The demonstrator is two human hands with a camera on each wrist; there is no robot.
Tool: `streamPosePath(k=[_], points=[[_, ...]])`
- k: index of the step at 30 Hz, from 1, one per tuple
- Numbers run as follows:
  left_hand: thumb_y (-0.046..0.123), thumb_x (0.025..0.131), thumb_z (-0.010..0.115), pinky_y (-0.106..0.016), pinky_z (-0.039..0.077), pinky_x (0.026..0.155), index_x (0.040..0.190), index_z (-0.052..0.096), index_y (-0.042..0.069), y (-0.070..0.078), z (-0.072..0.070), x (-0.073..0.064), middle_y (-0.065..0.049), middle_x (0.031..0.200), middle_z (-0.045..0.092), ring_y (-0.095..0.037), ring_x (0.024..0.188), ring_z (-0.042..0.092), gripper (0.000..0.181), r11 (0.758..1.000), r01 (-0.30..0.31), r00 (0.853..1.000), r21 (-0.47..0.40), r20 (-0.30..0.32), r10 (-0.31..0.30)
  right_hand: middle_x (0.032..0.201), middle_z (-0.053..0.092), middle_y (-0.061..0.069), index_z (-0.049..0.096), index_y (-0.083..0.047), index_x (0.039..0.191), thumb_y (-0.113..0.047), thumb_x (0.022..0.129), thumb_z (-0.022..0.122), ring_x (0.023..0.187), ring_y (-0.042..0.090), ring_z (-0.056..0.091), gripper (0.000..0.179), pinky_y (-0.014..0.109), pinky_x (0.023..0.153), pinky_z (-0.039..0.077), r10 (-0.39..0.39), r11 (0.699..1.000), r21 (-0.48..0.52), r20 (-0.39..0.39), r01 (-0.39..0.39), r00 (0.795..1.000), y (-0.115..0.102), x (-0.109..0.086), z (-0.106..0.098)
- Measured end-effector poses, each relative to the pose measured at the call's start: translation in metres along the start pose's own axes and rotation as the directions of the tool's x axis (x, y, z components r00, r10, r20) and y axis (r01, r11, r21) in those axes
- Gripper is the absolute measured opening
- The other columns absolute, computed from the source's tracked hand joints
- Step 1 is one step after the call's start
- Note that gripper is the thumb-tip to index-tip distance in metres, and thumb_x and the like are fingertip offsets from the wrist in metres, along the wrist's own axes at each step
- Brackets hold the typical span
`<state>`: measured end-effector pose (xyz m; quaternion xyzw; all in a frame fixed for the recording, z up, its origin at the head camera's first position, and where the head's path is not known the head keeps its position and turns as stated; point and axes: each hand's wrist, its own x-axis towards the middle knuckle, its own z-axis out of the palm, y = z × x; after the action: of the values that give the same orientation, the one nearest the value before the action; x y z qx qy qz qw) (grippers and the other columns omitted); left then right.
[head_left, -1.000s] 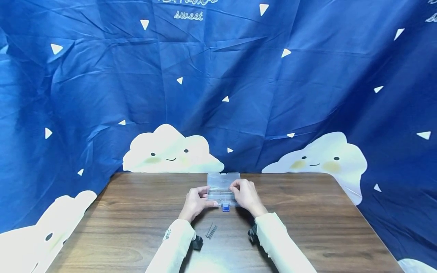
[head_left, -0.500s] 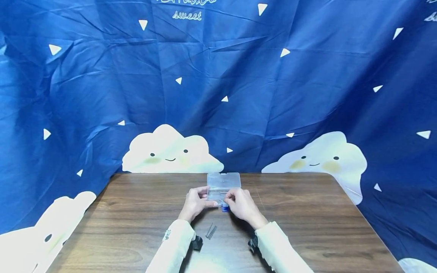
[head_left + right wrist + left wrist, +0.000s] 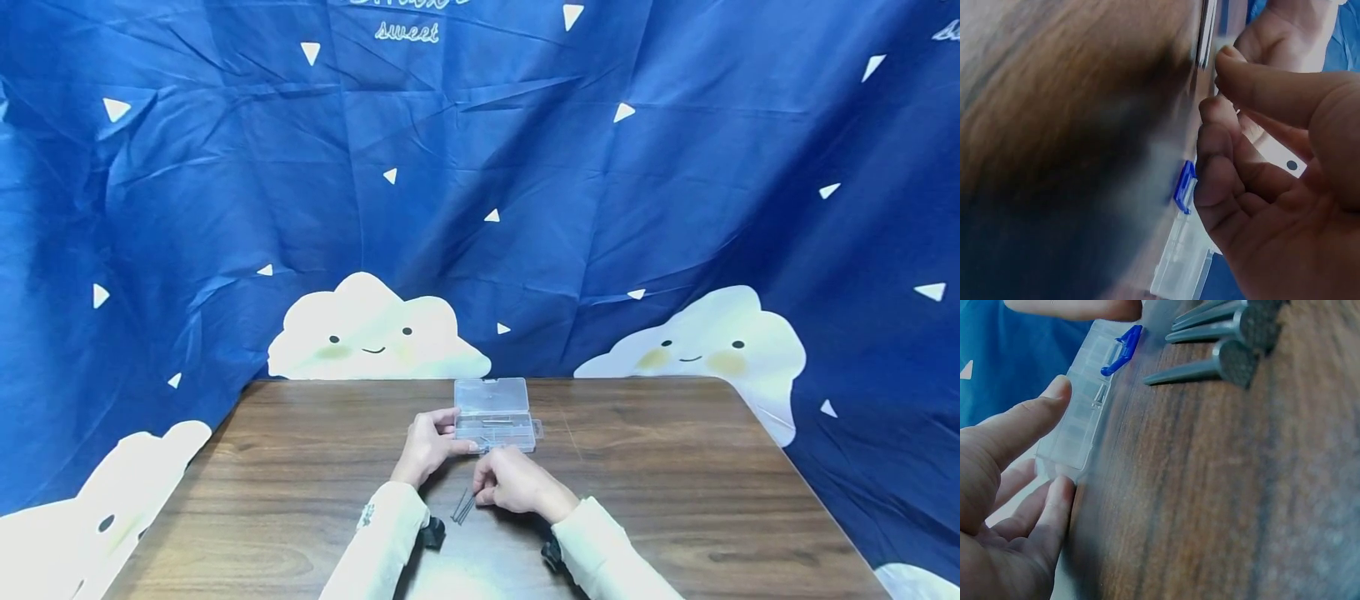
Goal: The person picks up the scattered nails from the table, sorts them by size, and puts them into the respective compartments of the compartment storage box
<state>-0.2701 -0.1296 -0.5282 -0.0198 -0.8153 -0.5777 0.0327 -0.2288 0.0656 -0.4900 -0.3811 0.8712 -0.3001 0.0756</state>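
Note:
A clear plastic storage box (image 3: 491, 396) stands near the far table edge, lid raised. My left hand (image 3: 426, 448) grips its left end, the thumb on the front and the other fingers round the side. Thin metal pieces (image 3: 495, 422) lie in its rear compartment. In the left wrist view a blue latch (image 3: 1124, 350) shows on the box's front. Several steel nails (image 3: 462, 508) lie on the table between my forearms. My right hand (image 3: 513, 481) is just right of their points, fingers bent and thumb apart from the index finger, with nothing visible between them.
The wooden table (image 3: 675, 483) ends at a blue curtain (image 3: 480, 167) printed with clouds. A clear flap (image 3: 537, 428) sticks out at the box's right end. Black wrist cameras (image 3: 432, 533) hang under both sleeves.
My right hand has moved from over the box's compartments down toward me, to beside the nails, uncovering the box's right end. The left hand has stayed at the box.

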Motion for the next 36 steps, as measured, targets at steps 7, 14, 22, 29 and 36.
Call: streamPosePath(k=[7,14,22,29,36], points=[[0.008,0.061,0.097,-0.033,0.057,0.083,0.129,0.067,0.0,0.0,0.001,-0.001,-0.015,0.111,0.072,-0.024,0.099,0.069,0.075,1.0,0.013,1.0,0.003,-0.007,-0.013,0.058,0.058,-0.014,0.068,-0.016,0.07,-0.009,0.075,0.087,0.054,-0.004,0.05,0.021,0.018,0.06,0.044,0.008,1.0,-0.024,0.053,-0.007,0.999,-0.001,0.002,0.006],[0.006,0.06,0.097,-0.034,0.057,0.082,0.128,0.068,0.0,0.002,0.001,-0.001,-0.015,0.109,0.073,-0.025,0.098,0.069,0.074,1.0,0.0,1.0,-0.007,-0.015,0.0,0.059,0.051,-0.016,0.063,-0.018,0.066,-0.001,0.076,0.081,0.058,-0.001,0.048,0.027,0.018,0.058,0.043,0.006,0.984,-0.176,0.141,0.019,0.99,-0.006,0.004,0.003],[0.008,0.061,0.097,-0.033,0.057,0.082,0.129,0.066,-0.001,0.0,0.002,-0.003,-0.016,0.111,0.072,-0.025,0.098,0.069,0.076,1.0,0.004,1.0,-0.021,-0.002,-0.004,0.065,0.047,-0.013,0.055,-0.018,0.069,0.005,0.082,0.068,0.061,0.001,0.046,0.029,0.016,0.06,0.041,-0.039,0.96,-0.255,0.29,0.116,0.956,-0.009,0.003,-0.003],[0.007,0.061,0.097,-0.033,0.057,0.083,0.129,0.067,-0.001,0.0,0.0,-0.001,-0.016,0.11,0.072,-0.026,0.098,0.069,0.074,1.0,-0.003,1.0,-0.019,-0.007,0.002,0.068,0.054,-0.012,0.059,-0.015,0.075,0.003,0.086,0.069,0.064,0.0,0.049,0.024,0.019,0.065,0.044,-0.082,0.997,0.005,0.186,0.082,0.979,0.001,0.001,-0.011],[0.008,0.06,0.098,-0.034,0.057,0.083,0.127,0.068,0.001,0.001,0.0,0.0,-0.015,0.112,0.072,-0.024,0.098,0.069,0.074,1.0,0.02,1.0,0.006,-0.012,-0.019,0.069,0.064,-0.002,0.067,-0.006,0.083,0.005,0.086,0.072,0.063,0.003,0.057,0.012,0.022,0.06,0.048,0.032,0.96,0.273,0.101,-0.059,0.994,0.007,-0.002,-0.016]])
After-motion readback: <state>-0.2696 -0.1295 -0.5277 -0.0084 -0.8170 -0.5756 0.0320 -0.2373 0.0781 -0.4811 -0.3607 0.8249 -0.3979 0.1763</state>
